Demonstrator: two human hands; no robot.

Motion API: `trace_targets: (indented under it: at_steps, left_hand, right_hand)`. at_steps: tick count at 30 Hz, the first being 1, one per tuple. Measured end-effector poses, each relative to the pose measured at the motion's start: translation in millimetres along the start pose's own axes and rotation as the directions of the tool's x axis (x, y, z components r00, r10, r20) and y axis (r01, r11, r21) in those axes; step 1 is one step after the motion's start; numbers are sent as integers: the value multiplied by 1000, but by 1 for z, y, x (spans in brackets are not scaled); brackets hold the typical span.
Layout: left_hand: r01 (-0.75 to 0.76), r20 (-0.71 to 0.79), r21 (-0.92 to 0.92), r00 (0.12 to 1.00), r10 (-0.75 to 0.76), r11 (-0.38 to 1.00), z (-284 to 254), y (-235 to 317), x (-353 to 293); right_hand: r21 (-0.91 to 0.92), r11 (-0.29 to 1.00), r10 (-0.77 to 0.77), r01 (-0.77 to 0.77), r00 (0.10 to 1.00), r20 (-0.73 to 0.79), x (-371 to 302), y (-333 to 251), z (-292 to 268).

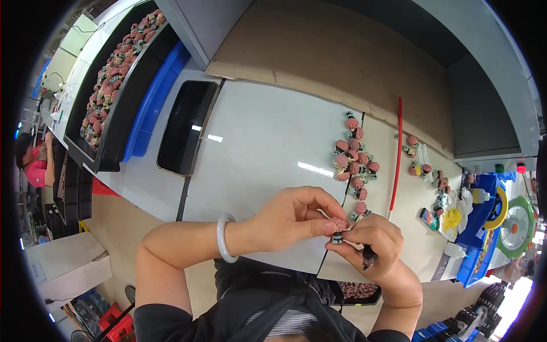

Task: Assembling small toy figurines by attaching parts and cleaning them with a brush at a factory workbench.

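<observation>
Between my two hands, over the near edge of the white table, is a small figurine (pixel 338 237) with a pink knobbly top and a dark and pale green lower part. My left hand (pixel 296 221), a pale bangle on its wrist, pinches the pink top between thumb and fingers. From the other side my right hand (pixel 376 239) grips the figurine's lower part with its fingertips. A dark tool with a pointed end (pixel 369 259) is tucked in the right palm; its kind is hidden. Just beyond, a cluster of similar figurines (pixel 354 157) lies on the table.
A black phone (pixel 188 128) lies at left beside a blue tray (pixel 156 100) and a black bin (pixel 108 154) of figurines. A red rod (pixel 396 154) lies at right, near more figurines (pixel 439 182) and a green fan (pixel 515 228). Another person (pixel 37 165) sits far left.
</observation>
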State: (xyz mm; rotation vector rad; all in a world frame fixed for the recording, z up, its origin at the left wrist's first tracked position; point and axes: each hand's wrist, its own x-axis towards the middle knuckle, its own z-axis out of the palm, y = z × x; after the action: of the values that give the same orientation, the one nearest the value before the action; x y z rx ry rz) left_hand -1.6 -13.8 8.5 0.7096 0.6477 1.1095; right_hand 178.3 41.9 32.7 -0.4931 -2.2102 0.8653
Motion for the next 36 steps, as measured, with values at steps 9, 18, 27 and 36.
trace_targets:
  at_steps: [9,18,27,36]
  left_hand:
    - [82,-17,-56,996,-83,995,4,5,-1]
    - [119,-6,-24,993,-119,993,-2,6,0]
    - [78,1,-59,997,-78,995,5,3,-1]
    - [8,2,-104,1000,-8,995,2,2,-1]
  right_hand:
    - [36,999,19,-22,996,88,1,1,0]
    - [105,975,185,-197,976,113,9,0,-8]
    - [57,980,191,-193,981,36,2,-1,-2]
    - [130,976,159,-174,981,115,0,4,-16]
